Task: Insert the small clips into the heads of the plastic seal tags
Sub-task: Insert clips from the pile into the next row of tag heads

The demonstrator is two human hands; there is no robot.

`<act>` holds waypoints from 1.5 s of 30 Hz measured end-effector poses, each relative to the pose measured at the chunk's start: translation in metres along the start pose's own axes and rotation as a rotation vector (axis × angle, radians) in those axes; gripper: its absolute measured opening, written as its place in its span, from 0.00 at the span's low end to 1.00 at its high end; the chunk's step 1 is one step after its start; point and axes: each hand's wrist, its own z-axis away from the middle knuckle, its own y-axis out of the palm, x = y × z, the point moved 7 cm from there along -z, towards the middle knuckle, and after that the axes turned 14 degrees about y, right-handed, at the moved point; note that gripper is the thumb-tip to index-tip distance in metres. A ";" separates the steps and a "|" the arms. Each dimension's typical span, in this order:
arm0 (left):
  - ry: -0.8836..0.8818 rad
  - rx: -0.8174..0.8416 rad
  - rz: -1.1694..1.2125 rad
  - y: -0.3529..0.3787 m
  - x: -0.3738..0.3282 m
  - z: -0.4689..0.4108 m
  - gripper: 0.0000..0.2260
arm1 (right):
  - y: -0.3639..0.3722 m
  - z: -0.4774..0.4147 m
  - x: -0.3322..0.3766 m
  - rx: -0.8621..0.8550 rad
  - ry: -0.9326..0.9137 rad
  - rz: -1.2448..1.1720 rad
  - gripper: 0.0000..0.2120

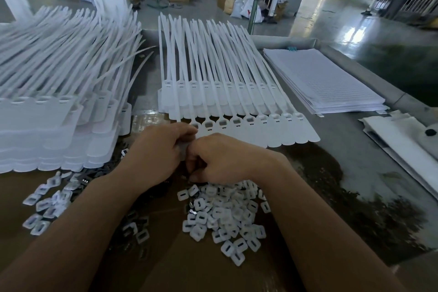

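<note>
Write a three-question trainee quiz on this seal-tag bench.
1. True or false: the stack of lined paper lies left of the row of seal tags.
2. The pile of white clips lies: A) on the paper stack; B) between the tag row and the person; C) beyond the tag straps.
3. Fill in: the left hand and right hand meet at the ____ end of the row.
Key: 1 false; 2 B; 3 left.
</note>
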 end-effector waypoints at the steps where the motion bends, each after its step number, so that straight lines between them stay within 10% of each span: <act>1: 0.002 0.002 0.001 0.000 -0.001 0.001 0.22 | 0.001 0.000 -0.001 0.007 -0.004 0.016 0.06; 12: -0.043 -0.007 -0.041 -0.001 -0.003 0.005 0.24 | -0.036 0.011 -0.030 -0.199 -0.016 -0.422 0.08; 22: -0.069 -0.019 0.047 -0.002 -0.002 0.004 0.25 | -0.073 0.020 -0.144 -0.728 0.495 -0.604 0.09; 45: -0.063 -0.023 0.083 -0.002 -0.003 0.000 0.24 | -0.062 0.012 -0.167 -0.662 0.643 -0.648 0.10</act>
